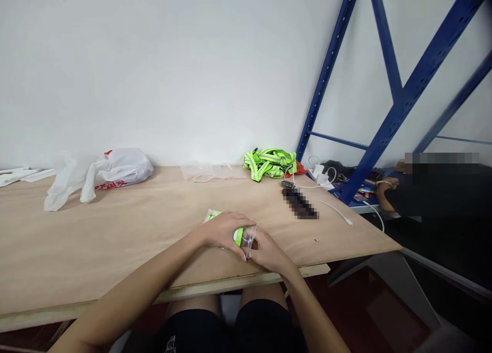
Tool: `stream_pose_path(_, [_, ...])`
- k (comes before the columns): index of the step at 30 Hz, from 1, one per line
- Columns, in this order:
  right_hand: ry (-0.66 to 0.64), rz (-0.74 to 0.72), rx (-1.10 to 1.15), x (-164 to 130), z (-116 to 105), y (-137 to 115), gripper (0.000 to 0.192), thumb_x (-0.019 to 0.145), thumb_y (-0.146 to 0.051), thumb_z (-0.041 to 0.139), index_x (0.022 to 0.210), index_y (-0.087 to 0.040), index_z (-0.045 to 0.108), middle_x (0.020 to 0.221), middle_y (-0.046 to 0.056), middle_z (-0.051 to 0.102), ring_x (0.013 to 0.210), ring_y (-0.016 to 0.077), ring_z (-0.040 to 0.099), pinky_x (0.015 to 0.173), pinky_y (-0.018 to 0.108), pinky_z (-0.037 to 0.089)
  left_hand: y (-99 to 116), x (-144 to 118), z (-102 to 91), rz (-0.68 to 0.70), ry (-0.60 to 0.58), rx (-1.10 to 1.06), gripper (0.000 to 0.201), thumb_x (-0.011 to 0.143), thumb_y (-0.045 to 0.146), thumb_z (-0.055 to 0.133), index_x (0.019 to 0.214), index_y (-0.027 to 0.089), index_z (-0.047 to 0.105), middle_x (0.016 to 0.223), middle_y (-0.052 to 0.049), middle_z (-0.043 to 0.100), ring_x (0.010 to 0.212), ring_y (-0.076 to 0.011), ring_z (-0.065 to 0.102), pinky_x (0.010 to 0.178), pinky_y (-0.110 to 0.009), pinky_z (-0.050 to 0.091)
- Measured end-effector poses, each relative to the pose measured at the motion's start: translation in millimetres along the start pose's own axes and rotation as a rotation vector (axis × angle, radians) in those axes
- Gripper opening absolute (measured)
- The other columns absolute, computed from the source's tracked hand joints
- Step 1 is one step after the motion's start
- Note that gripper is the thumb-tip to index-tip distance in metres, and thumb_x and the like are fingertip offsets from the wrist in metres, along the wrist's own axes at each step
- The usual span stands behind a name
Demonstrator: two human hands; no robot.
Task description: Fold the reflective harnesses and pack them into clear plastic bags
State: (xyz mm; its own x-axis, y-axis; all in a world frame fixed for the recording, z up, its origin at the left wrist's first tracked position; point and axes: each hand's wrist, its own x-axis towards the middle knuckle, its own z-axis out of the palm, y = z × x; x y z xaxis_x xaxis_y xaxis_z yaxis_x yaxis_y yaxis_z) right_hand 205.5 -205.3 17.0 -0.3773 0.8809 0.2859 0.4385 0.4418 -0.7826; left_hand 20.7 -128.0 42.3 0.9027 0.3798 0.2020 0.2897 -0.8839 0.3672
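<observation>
Head view: we see the left hand [225, 230] laid palm-down over a green strap [237, 235] in a clear bag [249, 239] near the front edge of the table [115, 250], fingers curled around it, while the right hand [269, 250] pinches the bag's right end. Farther back lie a green vest [269, 163], a white bag [115, 171] and a cable [338, 212]; at the far right another person's hand [386, 189] rests by a blue rack [384, 132].

Storeroom workspace, bare plywood table [115, 240], blue steel racking [388, 117], plain white wall [172, 61]
</observation>
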Motion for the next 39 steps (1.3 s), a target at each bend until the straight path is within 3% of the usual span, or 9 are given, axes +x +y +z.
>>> stream_pose_path(5, [-0.031,-0.049,-0.048,-2.7,1.2,4.9,0.034,0.075,-0.007,0.059,0.106,-0.020,0.067,0.119,0.009,0.068,0.110,0.0261,0.059,0.100,0.040,0.046,-2.4,4.0,1.8,0.015,-0.021,0.018,0.092,0.064,0.073,0.076,0.139,0.024,0.054,0.135,-0.010,0.063,0.123,-0.0317,0.058,0.105,-0.038,0.039])
stream_pose_path(10, [-0.085,-0.010,0.073,-5.2,-18.4,8.7,0.021,0.082,-0.019,0.059,0.100,-0.020,0.071,0.104,0.006,0.074,0.101,0.0233,0.065,0.094,0.037,0.050,-6.0,5.8,2.3,-0.001,-0.047,0.060,0.090,0.069,0.074,0.072,0.141,0.024,0.053,0.137,-0.011,0.062,0.124,-0.0313,0.057,0.107,-0.038,0.037])
stream_pose_path(14, [0.130,0.096,0.070,-11.5,-46.3,14.8,0.023,0.089,-0.037,0.056,0.084,-0.020,0.072,0.089,0.005,0.075,0.088,0.0217,0.067,0.085,0.033,0.052,-4.2,7.1,3.8,-0.013,-0.109,0.157,0.095,0.073,0.080,0.062,0.147,0.023,0.045,0.147,-0.013,0.053,0.133,-0.0325,0.049,0.113,-0.041,0.028])
stream_pose_path(18, [0.286,0.108,0.046,-12.8,-53.2,17.3,0.029,0.089,-0.044,0.056,0.084,-0.019,0.070,0.089,0.006,0.075,0.087,0.0218,0.067,0.081,0.032,0.052,1.8,7.4,6.1,-0.029,-0.119,0.220,0.069,0.096,0.070,0.035,0.148,0.026,0.043,0.151,-0.011,0.050,0.134,-0.0291,0.049,0.111,-0.042,0.027])
stream_pose_path(25, [0.192,0.060,-0.022,-7.3,-35.4,17.1,0.022,0.090,-0.033,0.057,0.094,-0.022,0.076,0.102,0.006,0.078,0.095,0.0233,0.071,0.088,0.034,0.053,8.6,8.3,12.8,-0.037,-0.106,0.351,0.076,0.088,0.074,0.047,0.142,0.022,0.049,0.146,-0.014,0.054,0.129,-0.0334,0.051,0.111,-0.046,0.025])
stream_pose_path(30, [0.132,0.010,-0.189,-9.7,-34.8,23.7,0.026,0.093,-0.028,0.054,0.092,-0.025,0.080,0.105,0.004,0.079,0.096,0.0264,0.072,0.089,0.038,0.053,10.6,10.2,15.0,-0.050,-0.113,0.386,0.074,0.089,0.074,0.045,0.140,0.020,0.051,0.146,-0.015,0.054,0.127,-0.0347,0.052,0.110,-0.050,0.024])
stream_pose_path(35, [0.095,-0.062,-0.251,-10.2,-34.4,26.5,0.026,0.093,-0.025,0.055,0.098,-0.028,0.080,0.114,0.003,0.076,0.110,0.0258,0.068,0.100,0.041,0.049,13.8,10.8,16.4,-0.050,-0.094,0.414,0.072,0.090,0.073,0.044,0.137,0.019,0.054,0.143,-0.016,0.056,0.123,-0.0355,0.054,0.109,-0.051,0.026])
stream_pose_path(39, [0.105,-0.065,-0.265,-9.1,-34.2,27.0,0.026,0.093,-0.024,0.056,0.100,-0.028,0.080,0.112,0.004,0.076,0.107,0.0240,0.067,0.099,0.040,0.049,15.8,10.2,15.6,-0.059,-0.088,0.399,0.075,0.089,0.075,0.043,0.138,0.019,0.052,0.141,-0.016,0.058,0.123,-0.0355,0.055,0.107,-0.049,0.027])
